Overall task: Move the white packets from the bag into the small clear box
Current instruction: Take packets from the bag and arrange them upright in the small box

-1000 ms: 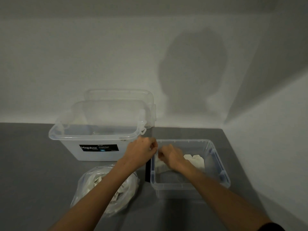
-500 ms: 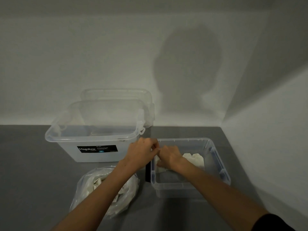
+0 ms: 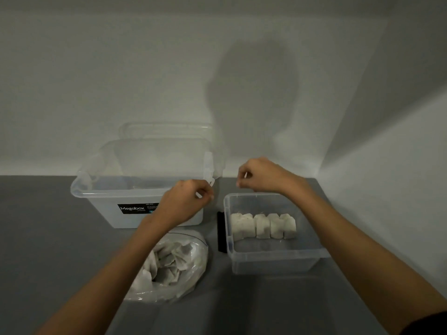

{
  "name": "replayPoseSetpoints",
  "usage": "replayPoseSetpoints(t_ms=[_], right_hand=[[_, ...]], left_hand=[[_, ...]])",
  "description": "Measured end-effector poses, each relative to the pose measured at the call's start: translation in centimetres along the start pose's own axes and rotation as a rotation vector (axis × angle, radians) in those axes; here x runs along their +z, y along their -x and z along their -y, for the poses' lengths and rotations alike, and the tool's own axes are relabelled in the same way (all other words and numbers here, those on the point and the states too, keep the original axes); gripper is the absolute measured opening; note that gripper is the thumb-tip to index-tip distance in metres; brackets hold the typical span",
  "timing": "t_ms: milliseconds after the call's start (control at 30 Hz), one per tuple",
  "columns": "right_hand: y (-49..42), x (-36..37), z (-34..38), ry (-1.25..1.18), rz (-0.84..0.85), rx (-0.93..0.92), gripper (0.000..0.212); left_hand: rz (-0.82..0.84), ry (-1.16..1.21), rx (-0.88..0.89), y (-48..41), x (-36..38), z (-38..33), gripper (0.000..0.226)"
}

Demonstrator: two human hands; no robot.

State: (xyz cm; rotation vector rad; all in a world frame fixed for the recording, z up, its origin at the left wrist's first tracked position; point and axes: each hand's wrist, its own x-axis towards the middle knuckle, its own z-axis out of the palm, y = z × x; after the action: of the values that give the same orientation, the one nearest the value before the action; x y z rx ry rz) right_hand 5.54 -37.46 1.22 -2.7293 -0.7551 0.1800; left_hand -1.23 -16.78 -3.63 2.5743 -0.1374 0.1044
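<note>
Head view shows a grey tabletop [image 3: 48, 238] set into a corner of pale walls. Small clear box [image 3: 273, 257] stands at centre right on the tabletop. Inside it, a row of five white packets [image 3: 263, 226] stands upright, side by side and touching, along the middle of the box floor. The near part of the box floor is bare.

Clear plastic bag [image 3: 191, 274] lies on the tabletop to the left of the small box, near its front left corner but apart from it. The bag mouth faces up and more white packets [image 3: 169, 259] lie loosely piled inside.

Large clear storage bin [image 3: 101, 204] stands behind the bag, with a black "Megabox" label [image 3: 132, 209] on its front wall. A clear lid [image 3: 167, 131] leans against the wall behind the bin. A narrow black object [image 3: 220, 232] lies between the bin and the small box, just beside the left wall of the small box; its type cannot be determined.

Left hand [image 3: 186, 204] is raised in front of the right end of the large bin, fingers curled and thumb pressed to forefinger on a small white item, too small to identify. Right hand [image 3: 262, 176] is raised over the far rim of the small box, fingers curled in the same pinch on a similar small white item. Both hands are clear of the packets in the box.
</note>
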Motion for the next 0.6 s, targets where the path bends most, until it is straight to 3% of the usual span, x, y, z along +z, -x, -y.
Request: replayPoseSetpoints(t_ms=[267, 433, 600], right_hand=[[1.1, 2.7, 8.9, -0.184, -0.022, -0.144, 0.014], [0.5, 8.0, 13.7, -0.229, 0.114, -0.131, 0.015], [0.9, 14.6, 16.9, -0.176, 0.306, 0.023, 0.018]], left_hand=[[0.057, 0.079, -0.018, 4.0, -3.5, 6.2, 0.007], [0.116, 0.032, -0.023, 6.7, -3.4, 9.6, 0.009], [0.26, -0.096, -0.057, 8.8, -1.9, 12.6, 0.012]])
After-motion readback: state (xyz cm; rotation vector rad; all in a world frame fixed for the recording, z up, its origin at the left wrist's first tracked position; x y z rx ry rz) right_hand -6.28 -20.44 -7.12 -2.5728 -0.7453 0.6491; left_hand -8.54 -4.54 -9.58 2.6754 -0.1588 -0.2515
